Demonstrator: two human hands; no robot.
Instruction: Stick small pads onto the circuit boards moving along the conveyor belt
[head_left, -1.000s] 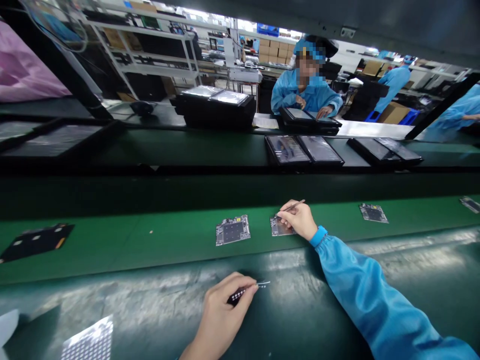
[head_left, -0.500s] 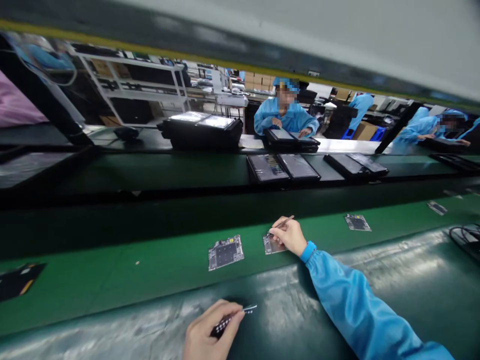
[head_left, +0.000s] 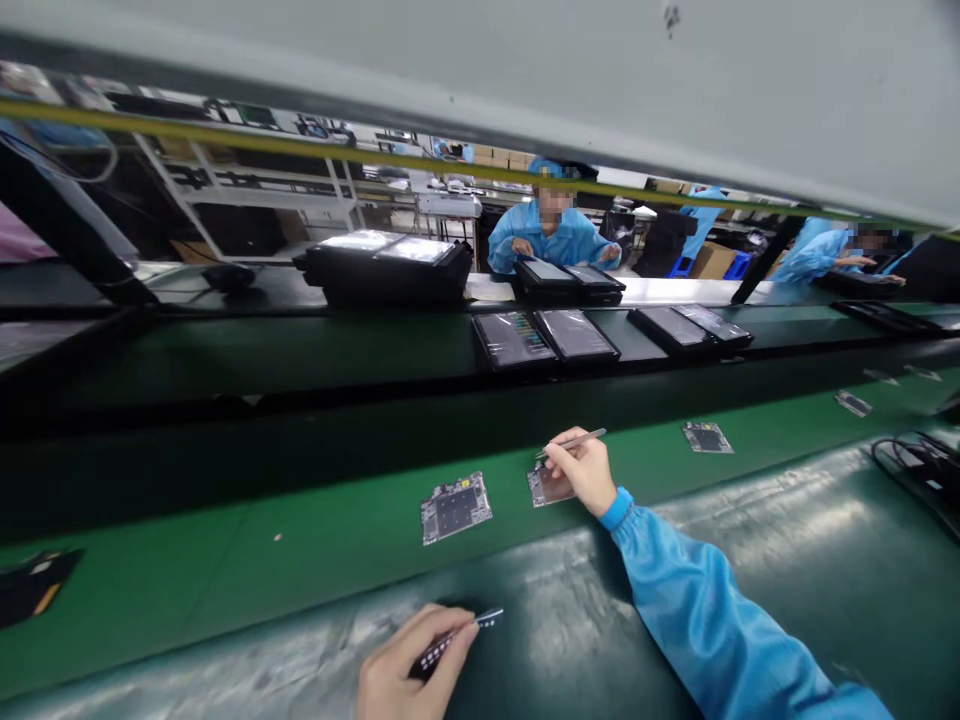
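Observation:
My right hand (head_left: 589, 475) is closed around a pair of metal tweezers (head_left: 591, 437), held low over a circuit board (head_left: 551, 487) on the green belt. The fingers partly cover that board, and whether the tweezer tips touch it I cannot tell. Just left of it lies another circuit board (head_left: 456, 508) with a dark middle and a small yellow spot. Nearer to me, my left hand (head_left: 409, 660) pinches a dark strip with white dots (head_left: 435, 655); its clear end sticks out past the fingertips above the work surface.
More circuit boards (head_left: 706, 438) lie along the belt (head_left: 225, 560) to the right. A dark flat piece (head_left: 37, 585) is at far left, black cables (head_left: 911, 470) at right. Beyond are trays (head_left: 574, 335) with film-covered panels and a co-worker (head_left: 551, 230). A pale panel (head_left: 525, 70) hangs overhead.
The camera view has shifted slightly. The tweezers in my right hand now lie at a flatter angle, with more of the board showing beneath. My left hand keeps its pinch on the strip.

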